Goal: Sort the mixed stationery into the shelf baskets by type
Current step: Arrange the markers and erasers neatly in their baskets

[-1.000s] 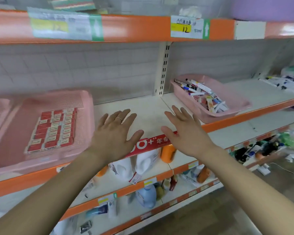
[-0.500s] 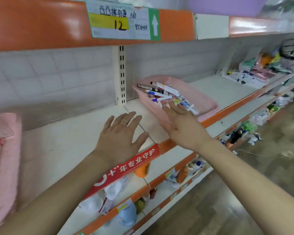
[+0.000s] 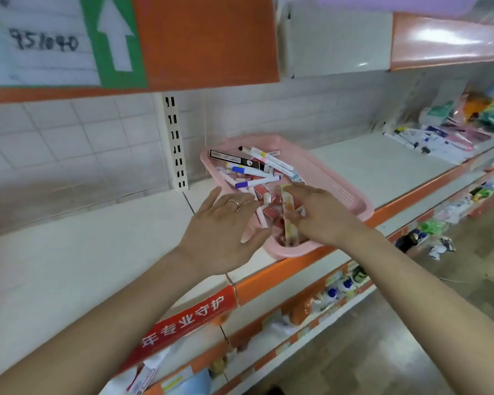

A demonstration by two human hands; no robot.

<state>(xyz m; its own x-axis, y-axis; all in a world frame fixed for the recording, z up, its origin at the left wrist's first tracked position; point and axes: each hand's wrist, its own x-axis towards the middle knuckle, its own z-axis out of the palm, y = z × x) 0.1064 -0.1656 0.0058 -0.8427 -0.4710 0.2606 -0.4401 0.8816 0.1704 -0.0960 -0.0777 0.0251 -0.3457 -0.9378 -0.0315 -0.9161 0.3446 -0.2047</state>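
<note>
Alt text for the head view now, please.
The right hand pinches a long patterned packet over a pink basket of mixed markers and small boxes on a white shelf. The left hand hovers open at the basket's near-left edge.

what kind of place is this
Probably a shop aisle: orange-edged shelves, a handwritten shelf label, a red promo strip, bottled goods lower down. The right hand pinches a patterned packet over the pink basket.

Basket (image 3: 343, 184) on shelf (image 3: 83, 266), just right of post (image 3: 176, 149). Pens (image 3: 257, 181) in basket's back half. Left hand (image 3: 221, 226) over its front-left corner; right hand (image 3: 324, 213), pinching packet (image 3: 287, 207), over front.
</note>
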